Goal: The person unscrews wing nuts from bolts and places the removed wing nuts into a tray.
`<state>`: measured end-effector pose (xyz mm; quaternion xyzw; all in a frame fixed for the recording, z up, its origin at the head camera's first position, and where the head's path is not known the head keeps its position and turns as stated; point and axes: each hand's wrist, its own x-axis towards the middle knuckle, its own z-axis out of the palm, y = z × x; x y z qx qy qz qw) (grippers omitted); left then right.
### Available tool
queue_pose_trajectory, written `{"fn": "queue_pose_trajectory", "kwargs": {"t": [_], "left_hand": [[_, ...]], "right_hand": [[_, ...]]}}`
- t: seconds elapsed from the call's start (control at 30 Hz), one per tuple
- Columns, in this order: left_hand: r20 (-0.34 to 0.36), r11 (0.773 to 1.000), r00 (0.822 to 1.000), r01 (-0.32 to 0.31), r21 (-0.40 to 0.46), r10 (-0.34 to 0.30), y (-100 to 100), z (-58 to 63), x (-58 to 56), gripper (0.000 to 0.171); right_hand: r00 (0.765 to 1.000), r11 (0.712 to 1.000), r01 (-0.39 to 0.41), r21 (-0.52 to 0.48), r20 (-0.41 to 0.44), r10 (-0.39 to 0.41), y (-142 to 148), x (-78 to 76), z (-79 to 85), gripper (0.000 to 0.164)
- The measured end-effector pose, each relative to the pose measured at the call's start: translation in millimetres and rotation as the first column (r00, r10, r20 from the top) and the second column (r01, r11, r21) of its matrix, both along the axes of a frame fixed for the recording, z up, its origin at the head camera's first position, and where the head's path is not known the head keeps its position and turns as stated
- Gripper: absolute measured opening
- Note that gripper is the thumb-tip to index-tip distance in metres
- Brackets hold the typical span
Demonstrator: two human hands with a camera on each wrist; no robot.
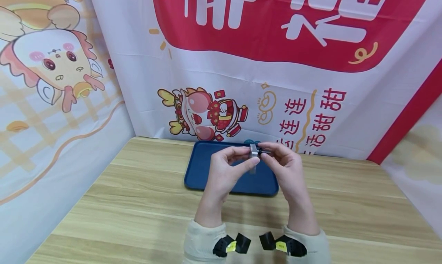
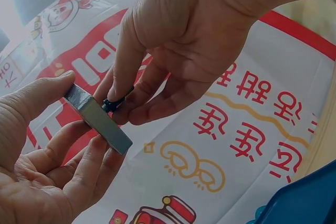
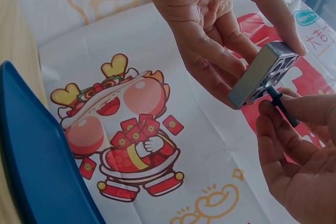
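Above the tray, my left hand (image 1: 224,170) holds a small silver metal block (image 3: 262,74) by its edges, thumb on one side and fingers on the other. The block's face toward my right hand has recessed hollows, seen in the right wrist view; its other broad side is plain. A dark threaded bolt (image 3: 287,115) stands out from that hollowed face, with a small black collar-like piece (image 3: 275,98) around it near the block. My right hand (image 1: 287,170) pinches the bolt at this black piece between thumb and fingers. The bolt's end at the block is partly hidden.
Under both hands lies a dark blue tray (image 1: 200,168) with a raised rim, on a light wooden table (image 1: 148,202) near its back edge. A printed cloth (image 1: 138,83) with red and white figures hangs right behind it. Another patterned cloth (image 1: 103,141) borders the left side.
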<state>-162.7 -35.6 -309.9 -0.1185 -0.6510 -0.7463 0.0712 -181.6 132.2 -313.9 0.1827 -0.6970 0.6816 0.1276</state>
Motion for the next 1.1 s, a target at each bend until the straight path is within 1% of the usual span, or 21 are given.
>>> {"fn": "queue_pose_trajectory", "kwargs": {"t": [0.1, 0.33, 0.43, 0.5, 0.6, 0.7, 0.8, 0.87, 0.93, 1.0, 1.1], "left_hand": [[-0.013, 1.0, 1.0, -0.002, -0.004, 0.002, 0, 0.1, 0.0, 0.03], [-0.009, 1.0, 1.0, -0.004, -0.011, 0.004, 0, 0.3, 0.3, 0.029], [-0.001, 1.0, 1.0, -0.007, -0.015, 0.007, 0, -0.6, -0.5, 0.029], [0.005, 1.0, 1.0, -0.007, -0.016, 0.007, 0, -0.9, -0.9, 0.029], [0.014, 1.0, 1.0, -0.006, -0.015, 0.006, 0, -1.6, -1.5, 0.03], [0.014, 1.0, 1.0, -0.002, -0.016, 0.003, 0, -1.6, -1.3, 0.03], [0.018, 1.0, 1.0, -0.003, -0.018, 0.003, 0, -1.3, -1.0, 0.031], [0.018, 1.0, 1.0, -0.004, -0.019, 0.004, 0, -1.1, -0.7, 0.031], [0.021, 1.0, 1.0, -0.004, -0.016, 0.004, 0, -1.0, -0.4, 0.031], [0.021, 1.0, 1.0, -0.003, -0.012, 0.003, 0, -0.8, -0.1, 0.031], [0.022, 1.0, 1.0, -0.003, -0.012, 0.004, 0, -0.3, 0.3, 0.031]], "right_hand": [[0.999, 0.999, 0.027, 0.042, -0.035, -0.026, 0, -0.1, 0.0, 0.024], [0.99, 0.986, 0.088, 0.14, -0.125, -0.07, 1, 0.0, -0.2, 0.02], [0.988, 0.983, 0.087, 0.162, -0.141, -0.064, 2, 0.3, -0.2, 0.02], [0.99, 0.985, 0.07, 0.158, -0.135, -0.049, 4, 0.8, 0.2, 0.02], [0.996, 0.991, 0.048, 0.124, -0.084, -0.037, 6, 2.1, 1.5, 0.025], [0.997, 0.997, 0.071, 0.037, 0.029, -0.072, 7, 3.3, 4.4, 0.032], [0.98, 0.989, 0.135, -0.068, 0.159, -0.123, 7, 4.0, 8.0, 0.034], [0.964, 0.977, 0.167, -0.131, 0.23, -0.134, 6, 4.0, 9.2, 0.032], [0.955, 0.968, 0.171, -0.182, 0.271, -0.118, 5, 4.0, 9.8, 0.031], [0.952, 0.962, 0.161, -0.219, 0.29, -0.094, 3, 3.9, 10.1, 0.032], [0.949, 0.963, 0.139, -0.23, 0.31, -0.063, 1, 4.8, 10.8, 0.034]]}}
